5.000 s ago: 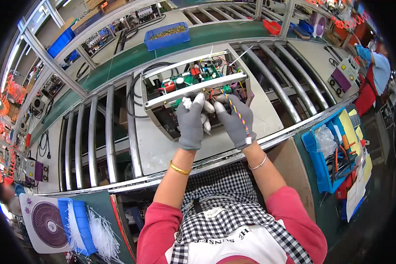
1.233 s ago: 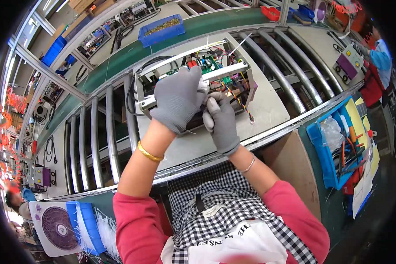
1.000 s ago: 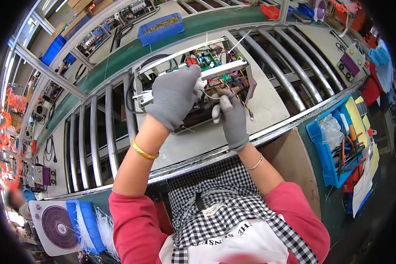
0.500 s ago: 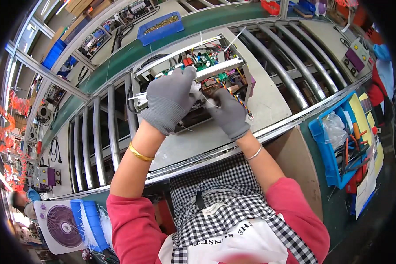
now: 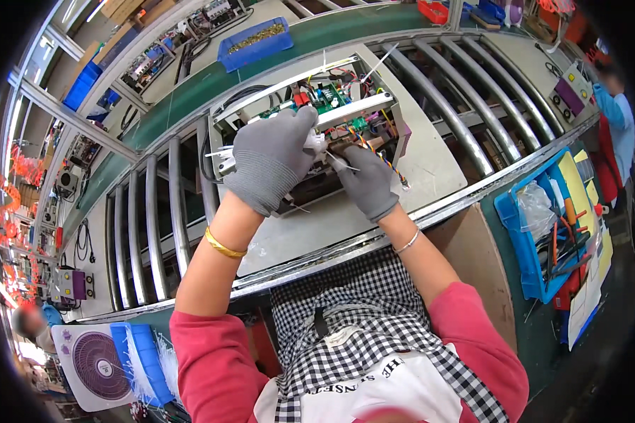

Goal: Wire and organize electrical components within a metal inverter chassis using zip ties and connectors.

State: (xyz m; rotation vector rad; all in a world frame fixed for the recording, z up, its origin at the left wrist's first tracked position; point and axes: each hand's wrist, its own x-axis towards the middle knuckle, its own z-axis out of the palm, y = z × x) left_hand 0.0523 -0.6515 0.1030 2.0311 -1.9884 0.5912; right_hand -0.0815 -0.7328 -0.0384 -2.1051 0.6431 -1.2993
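Note:
A metal-framed electronic unit (image 5: 360, 107) lies open before me, its green circuit board (image 5: 324, 99) and coloured wires (image 5: 384, 159) showing. My left hand (image 5: 269, 158), in a grey glove, is closed over its near-left side. White strips (image 5: 222, 153), which look like cable ties, stick out beside it, and a white piece (image 5: 317, 143) shows at its fingertips. Close by, my grey-gloved right hand (image 5: 368, 183) reaches into the near opening, fingers bent. A thin white cable tie (image 5: 343, 163) runs across its fingers; the fingertips are partly hidden among the wires.
The unit rests on a pale board (image 5: 430, 166) over a conveyor with metal rollers (image 5: 451, 113). A blue tool bin (image 5: 502, 211) stands at right, a blue parts bin (image 5: 255, 53) beyond. A fan (image 5: 100, 363) and a blue bin of cable ties (image 5: 147, 359) are at lower left.
My right hand has shifted slightly and its fingers have turned inward. The cable tie's end, curved before, now points out straighter to the right. My left hand has hardly moved.

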